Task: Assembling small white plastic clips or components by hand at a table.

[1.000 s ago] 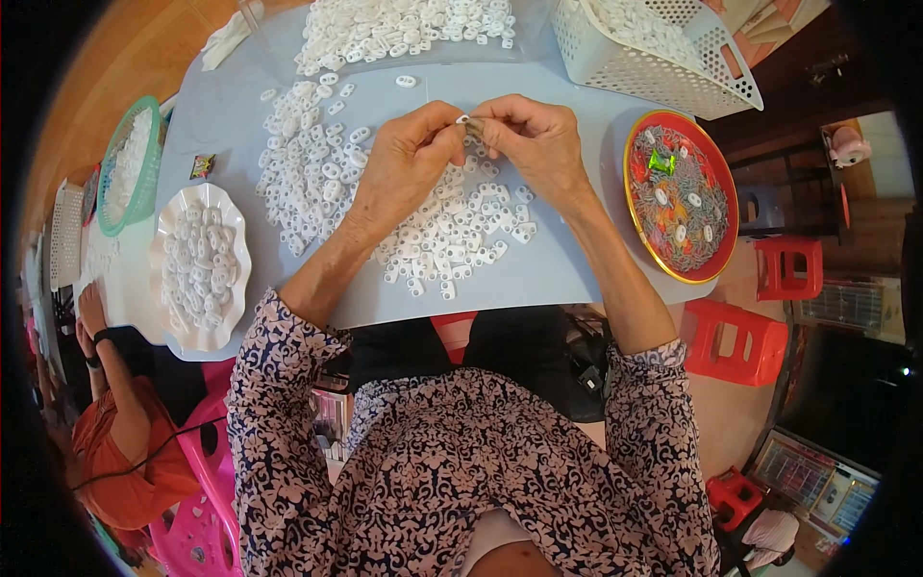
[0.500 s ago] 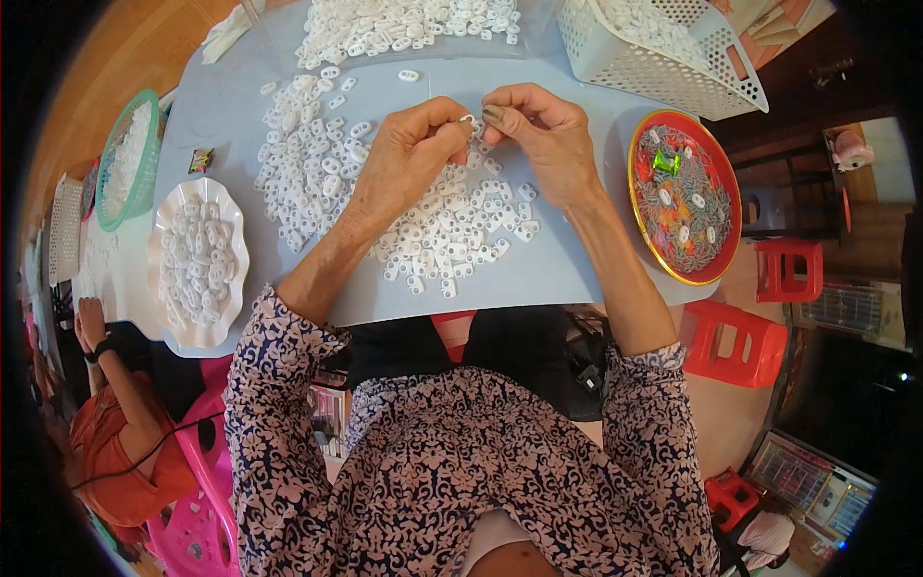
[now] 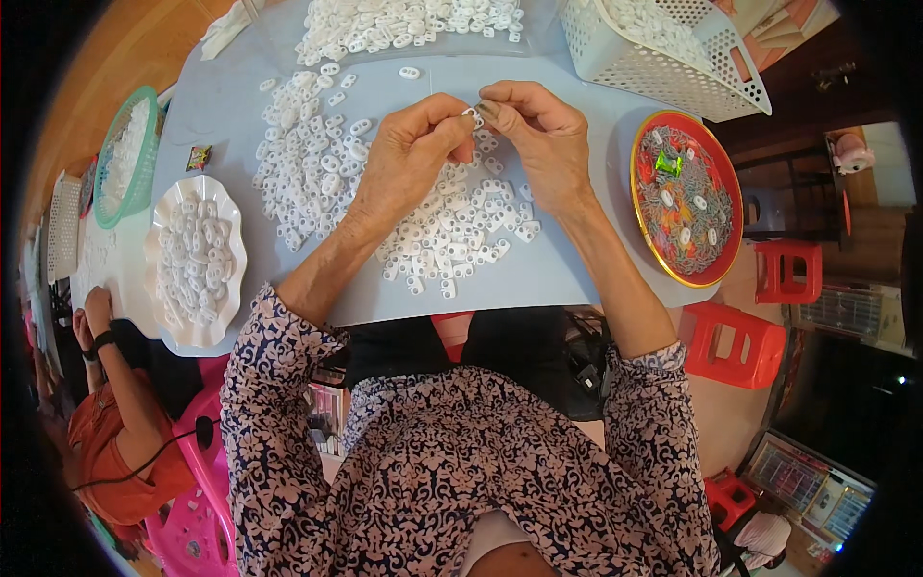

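Above the blue-grey table [image 3: 538, 279], my two hands meet at their fingertips. My left hand [image 3: 415, 149] is closed in a pinch on a small white plastic piece with round holes [image 3: 472, 115]. The thumb and forefinger of my right hand [image 3: 544, 144] are pinched together against its right side; whatever lies between them is hidden. Under and around my hands spreads a loose heap of similar white two-holed pieces [image 3: 442, 245]. To the right stands a red gold-rimmed dish [image 3: 733, 216] of small grey metal pieces [image 3: 678, 236], with a few white pieces and a green wrapper [image 3: 668, 164] on top.
A scalloped white plate [image 3: 236, 288] with white pieces stands at left, near a small wrapped packet [image 3: 199, 158]. Behind are a clear bin's white pieces [image 3: 409, 24] and a perforated basket [image 3: 654, 82]. A co-worker's hands [image 3: 93, 317] rest at far left; red stools [image 3: 735, 344] stand right.
My hands stay nearly in place, with the right fingertips shifted slightly left and up against the white piece. At far left, the co-worker's hands have changed position a little.
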`<action>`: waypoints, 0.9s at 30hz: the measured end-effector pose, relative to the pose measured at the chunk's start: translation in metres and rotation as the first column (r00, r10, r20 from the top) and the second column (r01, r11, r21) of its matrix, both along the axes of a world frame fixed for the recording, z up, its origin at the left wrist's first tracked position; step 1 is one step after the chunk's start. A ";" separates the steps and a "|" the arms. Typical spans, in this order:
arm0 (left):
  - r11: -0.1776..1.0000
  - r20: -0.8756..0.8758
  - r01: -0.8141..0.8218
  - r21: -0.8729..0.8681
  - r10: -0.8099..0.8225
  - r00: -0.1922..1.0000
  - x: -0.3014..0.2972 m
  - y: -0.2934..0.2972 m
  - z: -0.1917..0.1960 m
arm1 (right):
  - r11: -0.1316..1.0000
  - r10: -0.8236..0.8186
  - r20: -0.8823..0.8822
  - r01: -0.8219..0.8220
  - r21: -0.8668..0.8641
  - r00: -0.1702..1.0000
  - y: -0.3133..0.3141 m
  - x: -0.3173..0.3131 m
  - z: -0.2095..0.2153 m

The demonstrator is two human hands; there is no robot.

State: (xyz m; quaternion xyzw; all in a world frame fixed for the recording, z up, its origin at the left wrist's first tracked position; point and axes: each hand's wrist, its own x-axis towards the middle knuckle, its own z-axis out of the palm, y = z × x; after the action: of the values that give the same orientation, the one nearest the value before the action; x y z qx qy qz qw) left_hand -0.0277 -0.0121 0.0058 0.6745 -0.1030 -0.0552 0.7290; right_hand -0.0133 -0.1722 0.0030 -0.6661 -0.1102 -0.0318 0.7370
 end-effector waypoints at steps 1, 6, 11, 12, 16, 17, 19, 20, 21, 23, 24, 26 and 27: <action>1.000 -0.001 -0.001 0.000 0.001 1.000 0.000 0.000 -0.001 | 1.000 -0.002 0.000 0.002 -0.006 1.000 0.001 0.000 0.000; 1.000 0.022 -0.011 -0.014 0.012 1.000 -0.001 -0.001 0.000 | 0.999 0.004 0.002 -0.004 -0.046 1.000 0.002 -0.004 0.004; 0.998 0.044 -0.034 -0.045 0.036 0.998 -0.001 -0.003 -0.001 | 1.000 -0.024 0.039 0.024 0.000 0.999 0.005 -0.005 0.005; 0.999 0.051 -0.033 -0.036 0.035 0.998 -0.001 -0.003 -0.001 | 0.999 -0.014 0.017 0.014 -0.031 1.000 0.004 -0.005 0.005; 0.999 0.033 -0.013 -0.048 0.015 0.999 -0.001 -0.001 0.001 | 0.998 0.032 -0.012 -0.033 -0.062 0.999 -0.002 -0.004 0.008; 0.999 0.036 0.004 -0.041 -0.003 0.999 -0.001 -0.001 0.001 | 0.997 0.032 -0.013 -0.033 -0.063 0.999 -0.002 -0.004 0.007; 0.999 0.038 0.021 -0.034 -0.020 0.999 -0.001 0.000 0.002 | 0.996 0.041 0.043 -0.037 -0.080 0.998 -0.004 -0.001 0.005; 0.999 0.036 0.026 -0.022 -0.025 0.999 -0.001 0.001 0.003 | 0.996 0.040 0.043 -0.037 -0.081 0.998 -0.004 -0.001 0.005; 0.999 0.033 0.030 -0.011 -0.030 0.999 0.000 0.000 0.004 | 0.995 0.038 0.051 -0.033 -0.099 0.998 -0.004 -0.001 0.005; 0.999 0.055 0.009 -0.032 -0.008 0.998 -0.002 -0.001 0.002 | 0.993 0.040 0.058 -0.034 -0.115 0.997 -0.001 -0.002 0.006; 0.999 0.077 -0.009 -0.054 0.013 0.997 -0.002 -0.001 0.002 | 0.994 0.050 0.017 -0.048 -0.099 0.999 0.001 -0.003 0.009; 0.998 0.137 -0.047 0.038 0.042 0.990 -0.006 -0.001 0.009 | 0.995 0.056 -0.024 -0.057 -0.083 0.998 0.001 -0.005 0.009; 0.987 0.200 -0.092 0.128 0.066 0.978 -0.007 -0.001 0.011 | 0.996 0.060 -0.035 -0.062 -0.066 0.998 0.001 -0.005 0.008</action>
State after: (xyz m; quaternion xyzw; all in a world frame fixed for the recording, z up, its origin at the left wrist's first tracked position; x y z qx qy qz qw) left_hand -0.0344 -0.0127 0.0167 0.7285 -0.1429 0.0332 0.6692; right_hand -0.0186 -0.1710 0.0106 -0.6871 -0.1193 0.0056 0.7167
